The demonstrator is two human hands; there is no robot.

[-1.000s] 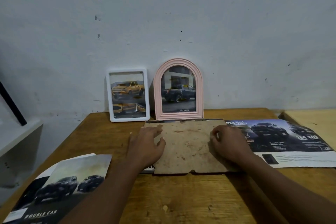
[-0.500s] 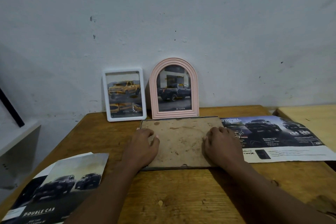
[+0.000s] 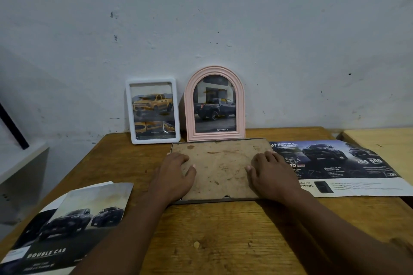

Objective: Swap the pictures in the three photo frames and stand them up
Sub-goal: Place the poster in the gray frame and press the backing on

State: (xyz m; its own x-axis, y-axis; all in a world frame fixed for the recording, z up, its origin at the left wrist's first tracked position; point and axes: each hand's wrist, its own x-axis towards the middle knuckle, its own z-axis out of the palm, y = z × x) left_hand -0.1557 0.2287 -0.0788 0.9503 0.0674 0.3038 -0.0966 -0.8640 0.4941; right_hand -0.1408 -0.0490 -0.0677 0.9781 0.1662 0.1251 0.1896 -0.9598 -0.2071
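Now we push the back board [image 3: 220, 167] down into the flat frame [image 3: 212, 201], face down just in front of the pink frame [image 3: 214, 105]. Our left hand [image 3: 176, 172] and right hand [image 3: 271, 173] press its sides, fingers bent, close together. Let's push evenly, gently.

A bare, home-like room; scuffed, stained white wall [image 3: 223, 18] behind a worn wooden table [image 3: 212, 241].
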